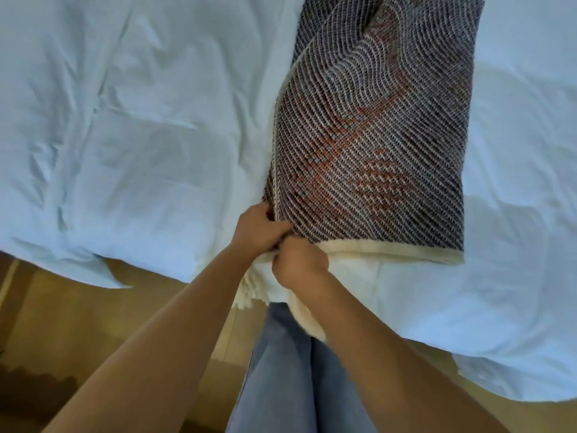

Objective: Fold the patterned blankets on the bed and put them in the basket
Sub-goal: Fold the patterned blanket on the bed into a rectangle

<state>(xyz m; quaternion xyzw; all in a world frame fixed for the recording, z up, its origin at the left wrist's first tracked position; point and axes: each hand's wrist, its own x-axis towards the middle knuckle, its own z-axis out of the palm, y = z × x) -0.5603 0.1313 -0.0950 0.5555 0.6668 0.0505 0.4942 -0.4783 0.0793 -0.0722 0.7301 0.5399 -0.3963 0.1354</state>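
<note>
While left hand point(260, 228) and right hand point(299, 260) grip its near corner (fists touching), the blanket point(374, 145) lies beyond.

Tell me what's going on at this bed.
A person stands at the near edge of the bed, folding a patterned blanket. The left hand and right hand are close together, both gripping the blanket's near left corner by its cream border. The blanket lies on the white bedding in a narrow strip that looks already doubled over, with its fringe hanging off the bed's edge. No basket is in view.
</note>
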